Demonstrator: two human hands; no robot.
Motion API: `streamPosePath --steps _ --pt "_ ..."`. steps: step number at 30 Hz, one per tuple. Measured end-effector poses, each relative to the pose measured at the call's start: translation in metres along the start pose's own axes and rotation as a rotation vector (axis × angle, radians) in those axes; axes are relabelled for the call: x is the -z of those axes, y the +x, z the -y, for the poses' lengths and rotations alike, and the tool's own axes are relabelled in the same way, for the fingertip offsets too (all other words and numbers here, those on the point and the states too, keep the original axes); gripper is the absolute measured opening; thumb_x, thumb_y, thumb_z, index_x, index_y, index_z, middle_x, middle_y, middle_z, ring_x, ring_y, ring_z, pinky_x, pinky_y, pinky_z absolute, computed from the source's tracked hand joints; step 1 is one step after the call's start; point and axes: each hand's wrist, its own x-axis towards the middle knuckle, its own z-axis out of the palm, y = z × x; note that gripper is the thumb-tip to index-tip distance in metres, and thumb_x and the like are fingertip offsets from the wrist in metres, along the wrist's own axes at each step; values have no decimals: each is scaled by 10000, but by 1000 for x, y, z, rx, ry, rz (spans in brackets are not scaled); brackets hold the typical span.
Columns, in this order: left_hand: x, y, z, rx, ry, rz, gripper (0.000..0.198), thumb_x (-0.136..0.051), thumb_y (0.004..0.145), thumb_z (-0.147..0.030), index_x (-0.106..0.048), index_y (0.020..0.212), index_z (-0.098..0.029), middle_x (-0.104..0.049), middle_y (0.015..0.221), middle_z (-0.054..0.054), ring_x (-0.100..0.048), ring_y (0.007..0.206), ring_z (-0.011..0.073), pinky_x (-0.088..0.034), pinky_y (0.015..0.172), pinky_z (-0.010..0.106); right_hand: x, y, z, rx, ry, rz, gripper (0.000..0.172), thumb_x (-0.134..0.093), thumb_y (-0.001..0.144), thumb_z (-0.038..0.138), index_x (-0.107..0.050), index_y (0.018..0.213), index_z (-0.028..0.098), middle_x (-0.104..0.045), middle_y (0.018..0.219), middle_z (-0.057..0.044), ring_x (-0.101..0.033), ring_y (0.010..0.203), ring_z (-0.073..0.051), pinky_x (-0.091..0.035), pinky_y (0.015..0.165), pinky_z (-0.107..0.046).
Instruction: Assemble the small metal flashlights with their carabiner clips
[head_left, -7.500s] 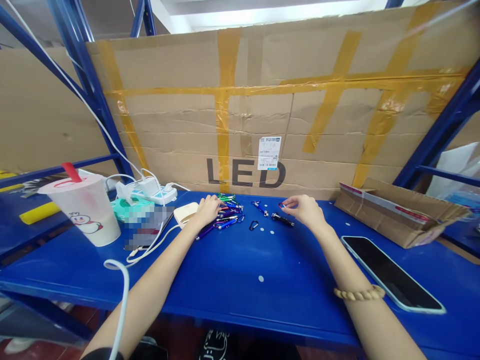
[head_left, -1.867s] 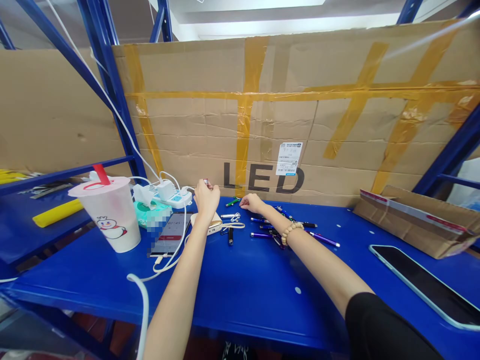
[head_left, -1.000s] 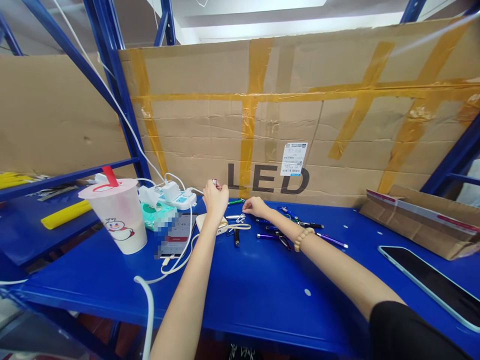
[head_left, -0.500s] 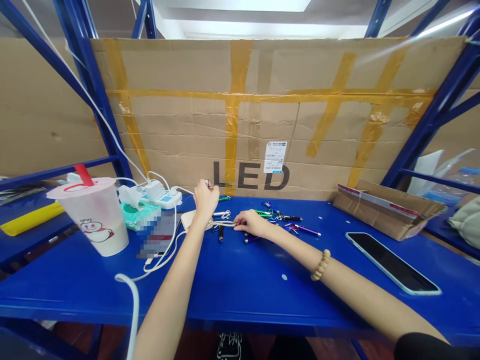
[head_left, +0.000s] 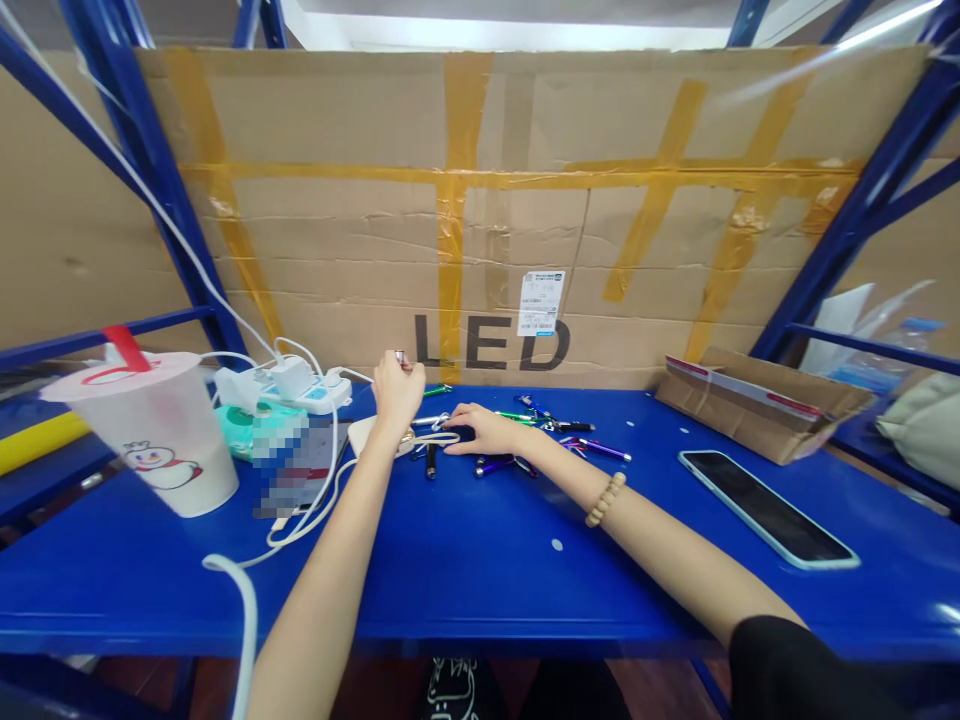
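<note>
My left hand (head_left: 399, 392) is raised near the cardboard, fingers pinched around a small object whose shiny end (head_left: 400, 356) pokes out above them; its kind cannot be made out. Lower and to the right, my right hand (head_left: 484, 432) reaches in with thumb and fingers apart, over the end of a looped pale cord (head_left: 436, 438). A silver pen-shaped stick (head_left: 429, 421) lies by its fingertips, and a black one (head_left: 430, 462) lies just left. Behind and beside this hand are several slim metal sticks with clips, among them a green (head_left: 517, 417) and a purple one (head_left: 604, 449).
At left stand a lidded drink cup (head_left: 161, 440), a wipes pack (head_left: 244, 432), a power strip (head_left: 315, 396) and a dark phone-like slab (head_left: 304, 470) with cables. A phone (head_left: 765, 508) and an open cardboard box (head_left: 765, 405) lie right. Taped cardboard (head_left: 345, 250) walls the back.
My right hand has opened its fingers and shifted slightly left over the cord. My left hand keeps its pinch. The whole view has shifted a little.
</note>
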Motion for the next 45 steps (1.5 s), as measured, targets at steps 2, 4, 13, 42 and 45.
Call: streamPosePath --steps 2,4,13,42,45 --pt "-1 0 0 -3 24 8 59 -427 689 -219 -374 713 -209 -559 771 48 -558 822 235 -426 769 370 3 -4 6 -51 -88 30 427 -575 793 437 -610 1095 137 -567 1037 -108 -522 944 -219 -420 818 -350" --pt "-3 -1 0 -12 47 16 63 -430 693 -233 -380 723 -209 -561 776 50 -557 832 238 -428 776 371 7 -9 13 -91 -170 46 410 -542 818 432 -619 1063 113 -570 1034 -125 -522 928 -227 -415 791 -360" --pt "-17 -15 -10 -213 159 101 96 -404 681 -277 -420 746 -208 -586 817 59 -556 836 237 -432 782 361 26 -48 32 -263 -324 28 235 -459 885 207 -673 845 121 -647 954 -114 -566 930 -216 -388 803 -334" --pt "-42 -47 -26 -537 589 339 136 -317 745 -341 -375 747 -218 -603 842 56 -527 858 230 -378 710 318 20 -60 30 -502 -142 -126 162 -497 814 204 -657 822 175 -676 900 -64 -566 944 -214 -360 830 -346" --pt "-42 -47 -26 -539 590 336 137 -322 744 -344 -373 750 -217 -603 843 51 -531 858 225 -378 713 313 18 -60 27 -501 -115 -131 178 -505 815 212 -670 882 205 -682 915 -41 -559 957 -211 -354 832 -344"
